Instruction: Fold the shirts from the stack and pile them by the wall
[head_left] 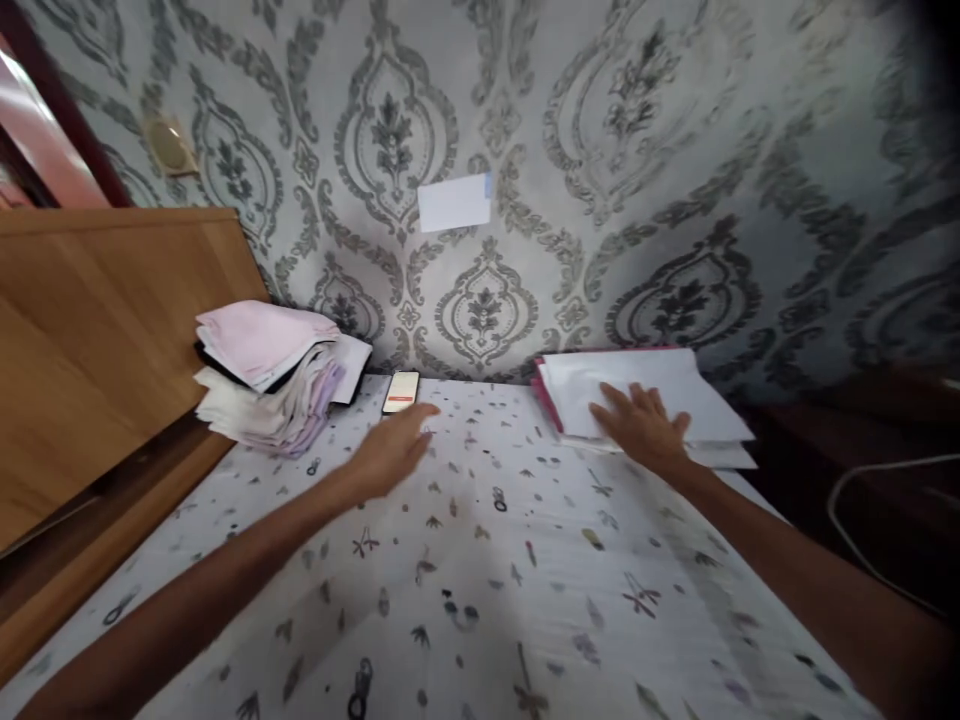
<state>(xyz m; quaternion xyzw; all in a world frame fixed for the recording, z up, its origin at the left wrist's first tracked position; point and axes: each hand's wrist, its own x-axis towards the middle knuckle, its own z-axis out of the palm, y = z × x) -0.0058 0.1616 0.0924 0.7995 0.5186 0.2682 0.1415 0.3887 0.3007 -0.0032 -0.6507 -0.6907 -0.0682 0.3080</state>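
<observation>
My right hand (643, 425) lies with spread fingers on top of a stack of white folded pieces (675, 385), with a dark pink edge showing at its left side and back. Whether these pieces are cloth or paper, I cannot tell. Over the patterned bedsheet (465, 530), my left hand (390, 450) holds nothing, its index finger stretched out and the other fingers partly bent. Just beyond that hand is a phone (402, 391) with a lit screen, lying flat. A pile of folded cloths (274, 375), pink, white and lilac, sits farther left.
A wooden bed board (112, 350) borders the left side. Behind the bed rises a wall with grey damask wallpaper (487, 290), carrying a white paper (454, 203) and a round switch (169, 147). A pale cable (844, 490) hangs in the dark area at right.
</observation>
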